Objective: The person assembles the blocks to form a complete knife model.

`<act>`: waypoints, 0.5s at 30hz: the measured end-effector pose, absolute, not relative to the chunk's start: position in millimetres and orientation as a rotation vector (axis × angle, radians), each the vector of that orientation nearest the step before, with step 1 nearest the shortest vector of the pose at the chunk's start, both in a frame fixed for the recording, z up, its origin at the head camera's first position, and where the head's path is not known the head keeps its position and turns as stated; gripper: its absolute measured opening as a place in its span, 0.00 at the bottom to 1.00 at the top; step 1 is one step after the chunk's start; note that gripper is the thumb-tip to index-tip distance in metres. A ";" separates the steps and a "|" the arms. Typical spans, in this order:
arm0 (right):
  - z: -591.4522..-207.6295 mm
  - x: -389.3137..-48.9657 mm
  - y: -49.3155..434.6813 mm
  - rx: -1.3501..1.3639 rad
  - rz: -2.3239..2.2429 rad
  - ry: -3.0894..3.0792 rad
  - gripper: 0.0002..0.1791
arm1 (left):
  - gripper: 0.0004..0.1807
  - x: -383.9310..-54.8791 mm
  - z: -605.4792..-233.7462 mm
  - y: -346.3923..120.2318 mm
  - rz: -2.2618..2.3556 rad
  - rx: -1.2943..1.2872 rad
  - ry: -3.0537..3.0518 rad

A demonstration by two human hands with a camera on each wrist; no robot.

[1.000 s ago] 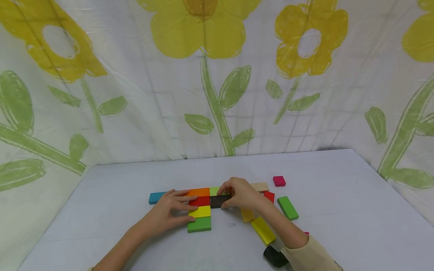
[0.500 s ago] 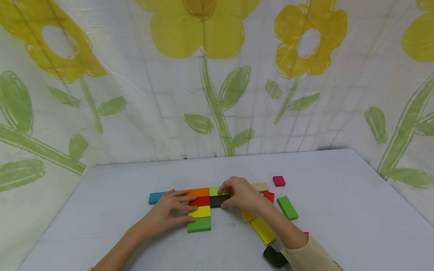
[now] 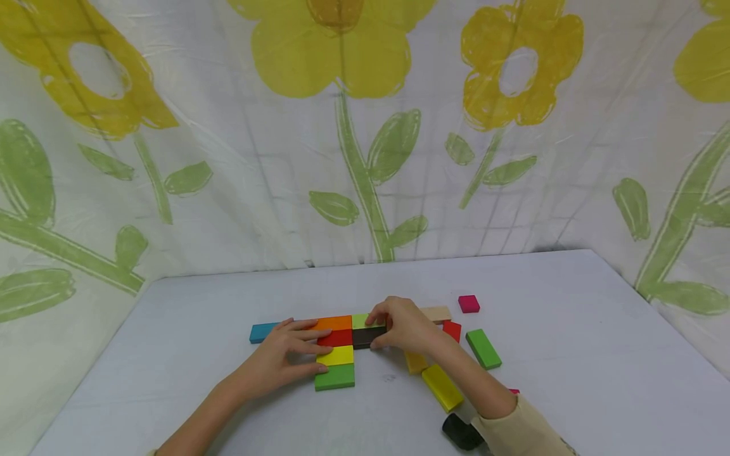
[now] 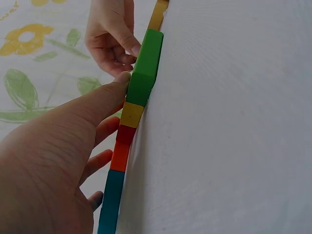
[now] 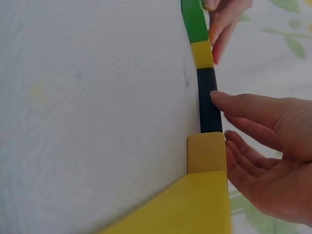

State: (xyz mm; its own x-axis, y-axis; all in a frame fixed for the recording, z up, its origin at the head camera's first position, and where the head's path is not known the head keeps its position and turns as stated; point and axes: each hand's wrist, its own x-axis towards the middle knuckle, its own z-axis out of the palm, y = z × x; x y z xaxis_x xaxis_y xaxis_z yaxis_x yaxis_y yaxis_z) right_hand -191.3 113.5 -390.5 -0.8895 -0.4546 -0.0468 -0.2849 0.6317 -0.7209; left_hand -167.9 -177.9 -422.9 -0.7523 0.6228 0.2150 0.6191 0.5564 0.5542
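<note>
Flat coloured blocks lie edge to edge on the white table. My left hand (image 3: pixel 279 356) rests with spread fingers along the left ends of a red block (image 3: pixel 336 339), a yellow block (image 3: pixel 340 356) and a green block (image 3: pixel 334 378), its thumb on the green one. An orange block (image 3: pixel 336 322) sits behind them, partly covered by the fingers. My right hand (image 3: pixel 406 324) pinches a black block (image 3: pixel 364 339) between thumb and fingers, against the red block's right end. Behind the black block, a light green block (image 3: pixel 359 321) is partly hidden by the fingers.
A blue block (image 3: pixel 261 333) ends the back row at left. Around my right forearm lie a natural wood block (image 3: pixel 437 315), a loose green block (image 3: pixel 483 349), a loose yellow block (image 3: pixel 443 387), a pink block (image 3: pixel 469 304) and a black curved piece (image 3: pixel 461 432). A flower-printed curtain (image 3: pixel 256 190) hangs behind.
</note>
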 end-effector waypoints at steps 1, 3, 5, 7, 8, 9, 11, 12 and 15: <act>-390.4 -191.1 113.4 -0.606 -1.102 2.632 0.15 | 0.18 -168.0 -423.1 -178.2 0.979 1.108 2.766; -390.1 -190.9 113.2 -0.600 -1.099 2.633 0.15 | 0.19 -168.0 -423.2 -178.3 0.977 1.104 2.764; -389.9 -190.9 113.3 -0.586 -1.100 2.631 0.15 | 0.19 -168.0 -423.1 -178.0 0.978 1.093 2.763; -389.7 -191.2 113.9 -0.565 -1.113 2.621 0.15 | 0.19 -168.4 -423.5 -178.0 0.971 1.094 2.765; -389.8 -191.7 114.4 -0.553 -1.123 2.613 0.15 | 0.19 -168.4 -423.3 -177.8 0.972 1.087 2.765; -389.9 -192.4 115.2 -0.541 -1.135 2.601 0.15 | 0.19 -168.4 -423.3 -177.8 0.974 1.087 2.764; -390.0 -194.1 117.5 -0.532 -1.153 2.581 0.15 | 0.19 -168.4 -423.4 -177.9 0.973 1.092 2.764; -389.9 -195.3 118.9 -0.536 -1.164 2.569 0.15 | 0.19 -168.4 -423.3 -177.9 0.970 1.099 2.766; -388.4 -198.6 124.4 -0.575 -1.183 2.540 0.15 | 0.19 -168.2 -423.0 -178.0 0.969 1.097 2.767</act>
State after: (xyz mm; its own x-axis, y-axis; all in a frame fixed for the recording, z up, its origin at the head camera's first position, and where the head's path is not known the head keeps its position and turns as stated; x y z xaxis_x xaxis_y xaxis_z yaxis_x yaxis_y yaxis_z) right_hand -198.6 124.4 -388.4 -0.8814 -0.4649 -0.0836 -0.2351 0.5853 -0.7760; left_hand -168.2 -178.0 -423.0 -0.7544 0.6230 0.2068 0.6159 0.5629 0.5512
